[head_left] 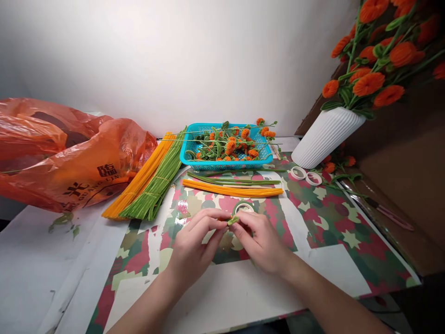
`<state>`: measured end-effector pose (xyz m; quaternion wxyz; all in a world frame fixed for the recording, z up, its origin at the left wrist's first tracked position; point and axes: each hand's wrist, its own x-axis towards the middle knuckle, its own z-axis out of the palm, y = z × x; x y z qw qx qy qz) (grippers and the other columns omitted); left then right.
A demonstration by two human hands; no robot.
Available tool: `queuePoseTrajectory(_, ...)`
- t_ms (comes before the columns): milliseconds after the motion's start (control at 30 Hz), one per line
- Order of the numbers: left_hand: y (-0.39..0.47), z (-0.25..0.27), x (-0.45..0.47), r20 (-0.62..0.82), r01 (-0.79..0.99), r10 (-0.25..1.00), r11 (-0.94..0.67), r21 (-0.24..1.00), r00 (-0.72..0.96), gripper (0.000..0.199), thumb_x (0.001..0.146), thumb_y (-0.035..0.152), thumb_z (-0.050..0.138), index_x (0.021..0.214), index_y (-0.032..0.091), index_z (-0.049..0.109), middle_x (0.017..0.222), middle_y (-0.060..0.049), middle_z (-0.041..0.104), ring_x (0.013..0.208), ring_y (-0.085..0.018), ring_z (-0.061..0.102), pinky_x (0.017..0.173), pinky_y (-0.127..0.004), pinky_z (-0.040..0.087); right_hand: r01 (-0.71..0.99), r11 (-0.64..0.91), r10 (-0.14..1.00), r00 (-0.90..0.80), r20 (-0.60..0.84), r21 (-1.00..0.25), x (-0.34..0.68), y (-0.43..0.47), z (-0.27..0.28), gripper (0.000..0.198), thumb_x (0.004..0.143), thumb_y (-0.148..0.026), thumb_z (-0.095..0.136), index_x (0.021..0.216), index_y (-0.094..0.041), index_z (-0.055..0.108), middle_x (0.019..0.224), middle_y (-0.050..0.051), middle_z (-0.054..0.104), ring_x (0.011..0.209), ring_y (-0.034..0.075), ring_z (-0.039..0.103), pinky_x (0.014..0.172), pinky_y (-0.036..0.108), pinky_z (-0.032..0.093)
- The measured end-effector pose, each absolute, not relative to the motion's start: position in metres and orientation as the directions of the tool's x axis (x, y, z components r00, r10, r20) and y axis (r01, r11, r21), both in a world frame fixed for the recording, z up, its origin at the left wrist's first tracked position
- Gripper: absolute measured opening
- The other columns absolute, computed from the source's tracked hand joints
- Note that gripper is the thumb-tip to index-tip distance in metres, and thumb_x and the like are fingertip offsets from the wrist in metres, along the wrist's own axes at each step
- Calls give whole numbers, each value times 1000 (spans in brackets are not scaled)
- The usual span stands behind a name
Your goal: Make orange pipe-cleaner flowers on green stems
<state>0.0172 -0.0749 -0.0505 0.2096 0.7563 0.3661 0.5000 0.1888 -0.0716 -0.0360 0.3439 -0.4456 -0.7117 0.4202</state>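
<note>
green piece (232, 220) pinched between left hand (194, 248), right hand (262, 243).

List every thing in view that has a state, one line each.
left hand: pinching the green piece
right hand: pinching the green piece
green piece: held between both hands
blue basket: filled with flower stems
white vase: tilted, holding orange flowers
orange bag: crumpled, lying on table
</note>
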Motion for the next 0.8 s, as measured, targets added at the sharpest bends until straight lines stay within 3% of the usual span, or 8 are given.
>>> queuePoseTrajectory(133, -81, -53, 26, 547, 272, 832, -550, 790, 92, 19, 83, 2, 58, 87, 21, 61, 94, -6, 69, 91, -18, 68, 73, -29, 58, 178, 98, 969, -242, 53, -979, 182, -78, -39, 25, 93, -29, 47, 70, -20, 52, 62, -2, 47, 59, 13, 42, 54, 26, 34)
queuePoseTrajectory(333, -85, -46, 33, 247, 7, 968, -247, 969, -39, 8, 85, 17, 62, 78, 20, 61, 95, -6, 67, 90, -18, 68, 71, -25, 58, 277, 339, 939, -157, 306, -899, 175, -84, -47, 21, 91, -22, 49, 70, -20, 52, 64, -1, 51, 60, 13, 43, 59, 27, 36)
queuePoseTrajectory(500, -82, -46, 29, 122, -86, 991, -117, 989, 50, 6, 84, 24, 65, 80, 20, 63, 117, -9, 67, 114, -24, 61, 84, -28, 56, 339, 447, 894, -132, 429, -828, 173, -82, -49, 19, 90, -16, 48, 71, -20, 51, 64, -1, 53, 61, 13, 45, 63, 29, 37)
queuePoseTrajectory(667, -81, -47, 26, 77, -57, 997, -77, 995, 7, 7, 81, 25, 69, 77, 19, 67, 104, -8, 70, 96, -21, 69, 73, -25, 58, 357, 356, 933, -78, 352, -864, 174, -79, -47, 17, 87, -20, 53, 71, -19, 58, 64, 0, 55, 60, 13, 45, 61, 28, 37)
queuePoseTrajectory(800, -81, -47, 28, 134, -11, 990, -135, 991, -41, 6, 80, 21, 69, 75, 18, 68, 102, -7, 69, 90, -20, 70, 69, -25, 59, 87, 65, 997, -50, 61, -994, 177, -75, -46, 14, 82, -30, 62, 74, -18, 63, 64, 0, 55, 58, 12, 45, 54, 26, 37)
